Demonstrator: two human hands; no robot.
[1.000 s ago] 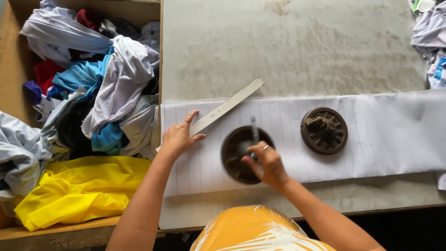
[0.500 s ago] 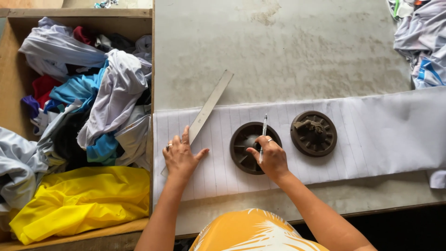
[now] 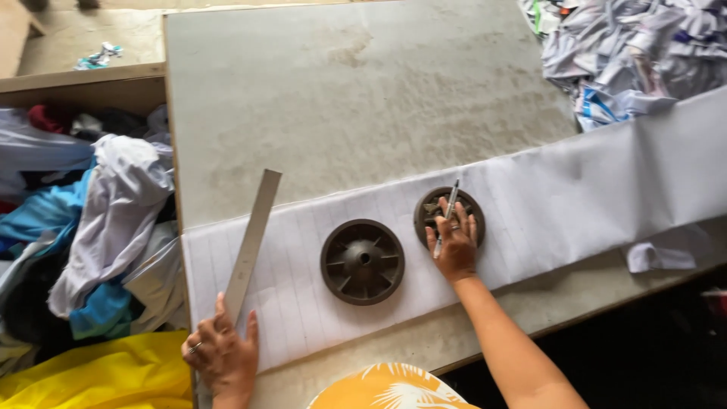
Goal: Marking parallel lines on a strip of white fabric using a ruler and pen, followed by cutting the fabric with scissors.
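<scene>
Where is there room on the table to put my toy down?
The grey tabletop is bare above the white fabric strip and the metal ruler. It is crowded by the two round weights, where the right hand holds a pen, and near the clothes pile at the far right corner.

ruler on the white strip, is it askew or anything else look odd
Yes. The metal ruler lies slanted across the lined white strip, its top end off it on the bare table. The left hand touches its lower end. A small white scrap lies loose by the table edge.

Worn grey table [image 3: 363, 98] beside wooden bin [image 3: 76, 79].
</scene>
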